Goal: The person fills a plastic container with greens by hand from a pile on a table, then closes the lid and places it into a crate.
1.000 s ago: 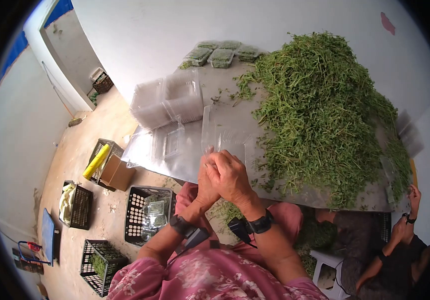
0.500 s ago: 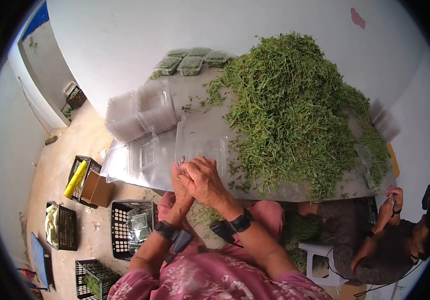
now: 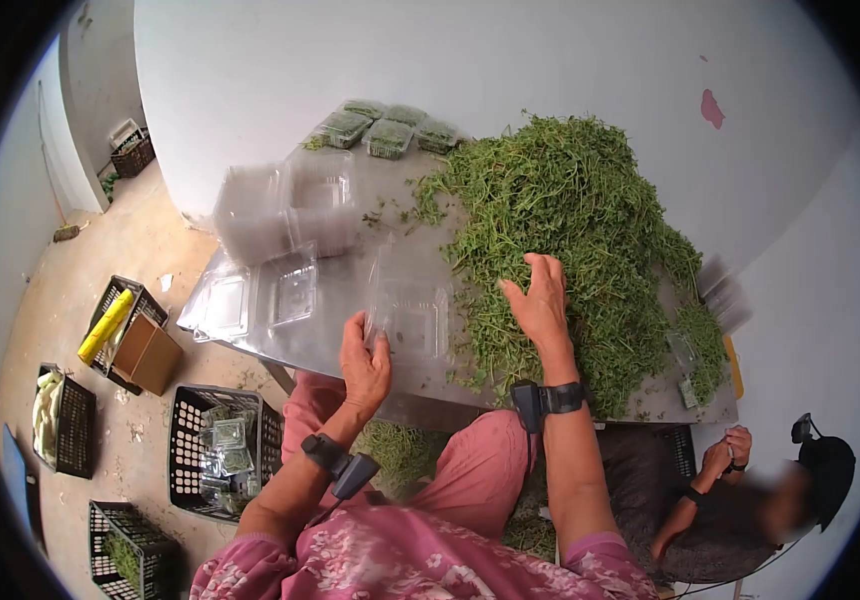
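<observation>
My left hand [image 3: 364,368] is at the near left corner of an unfilled clear plastic clamshell container [image 3: 420,352], thumb and fingers on either side of its edge. The container lies on the metal table, its lid raised at the left. My right hand [image 3: 541,300] is open above the near left side of a big heap of green leafy stems [image 3: 580,200], thumb apart from the fingers, with nothing held. Whether its fingertips touch the stems is hard to tell.
Stacked clear containers [image 3: 285,210] stand left on the metal table [image 3: 345,335]; an opened container [image 3: 293,292] lies before them. Several filled boxes [image 3: 388,138] sit at the back. Black crates [image 3: 185,440] stand on the floor at left. A co-worker [image 3: 720,510] sits at lower right.
My hands were together at the container's corner; they have parted. My right hand has moved right and up over the stems and opened. My left hand stays by the container. The view has shifted.
</observation>
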`<move>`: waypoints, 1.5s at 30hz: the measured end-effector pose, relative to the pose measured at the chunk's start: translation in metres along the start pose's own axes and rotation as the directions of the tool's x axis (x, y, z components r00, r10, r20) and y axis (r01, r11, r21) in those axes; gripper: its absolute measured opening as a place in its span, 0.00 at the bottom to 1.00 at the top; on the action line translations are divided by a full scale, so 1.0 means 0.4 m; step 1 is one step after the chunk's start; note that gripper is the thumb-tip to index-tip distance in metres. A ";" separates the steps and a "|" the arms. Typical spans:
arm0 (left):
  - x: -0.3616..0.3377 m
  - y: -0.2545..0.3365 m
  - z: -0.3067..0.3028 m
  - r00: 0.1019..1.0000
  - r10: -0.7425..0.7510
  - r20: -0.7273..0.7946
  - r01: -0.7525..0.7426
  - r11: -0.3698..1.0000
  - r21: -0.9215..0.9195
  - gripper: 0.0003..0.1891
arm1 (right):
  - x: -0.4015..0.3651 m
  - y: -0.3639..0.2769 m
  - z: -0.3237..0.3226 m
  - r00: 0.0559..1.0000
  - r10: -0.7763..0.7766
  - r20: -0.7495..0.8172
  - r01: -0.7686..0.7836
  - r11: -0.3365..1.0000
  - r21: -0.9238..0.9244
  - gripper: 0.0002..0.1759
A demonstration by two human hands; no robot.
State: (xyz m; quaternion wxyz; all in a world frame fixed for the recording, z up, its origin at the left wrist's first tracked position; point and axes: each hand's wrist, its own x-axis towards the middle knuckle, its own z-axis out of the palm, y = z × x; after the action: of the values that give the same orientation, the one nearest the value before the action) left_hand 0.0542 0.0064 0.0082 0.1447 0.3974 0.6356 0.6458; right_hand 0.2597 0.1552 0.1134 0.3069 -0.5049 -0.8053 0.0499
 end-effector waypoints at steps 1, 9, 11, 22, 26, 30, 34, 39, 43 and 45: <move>0.001 -0.008 0.002 1.000 0.018 -0.009 -0.018 1.000 0.019 0.19 | 0.018 0.014 0.000 0.992 0.111 0.061 -0.106 0.991 -0.083 0.41; 0.001 -0.014 0.004 1.000 -0.008 -0.021 0.008 0.999 0.032 0.21 | 0.050 0.088 0.089 0.895 0.331 0.299 -0.249 0.927 -0.280 0.39; 0.001 -0.010 0.006 1.000 -0.017 -0.015 0.017 1.000 0.021 0.21 | 0.064 0.161 0.108 0.910 0.232 0.342 -0.182 0.968 -0.173 0.32; 0.001 -0.022 0.009 0.999 0.033 -0.033 -0.031 0.998 0.056 0.21 | 0.078 0.106 -0.092 0.976 0.106 0.191 -0.104 0.994 -0.019 0.23; -0.004 -0.006 0.003 0.998 0.040 -0.050 -0.037 0.998 0.060 0.21 | 0.078 0.113 -0.123 0.918 0.118 0.379 -0.098 0.993 -0.070 0.27; -0.003 -0.001 0.006 0.997 0.051 -0.063 -0.046 0.996 0.074 0.21 | 0.069 0.157 -0.138 0.872 0.037 0.489 0.040 0.988 -0.146 0.30; -0.002 0.005 0.002 0.998 0.040 -0.051 -0.036 0.997 0.075 0.21 | 0.071 0.145 -0.160 0.857 0.067 0.510 -0.038 0.997 -0.067 0.33; -0.002 0.001 0.006 0.997 0.047 -0.057 -0.043 0.997 0.068 0.21 | 0.030 0.061 -0.103 0.889 0.017 0.458 0.122 0.955 -0.271 0.42; 0.000 -0.014 0.007 0.997 0.063 -0.048 -0.059 0.996 0.071 0.21 | 0.015 -0.005 -0.081 0.769 0.208 0.605 0.103 0.894 -0.437 0.45; 0.000 -0.014 0.005 0.998 0.050 -0.033 -0.048 0.997 0.060 0.21 | 0.019 0.072 -0.045 0.797 0.225 0.561 0.038 0.908 -0.418 0.39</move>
State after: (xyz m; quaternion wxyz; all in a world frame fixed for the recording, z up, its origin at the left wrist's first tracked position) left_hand 0.0541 0.0087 0.0027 0.1059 0.4058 0.6468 0.6370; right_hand 0.2898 0.1714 0.1202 -0.0777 -0.5558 -0.8260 0.0526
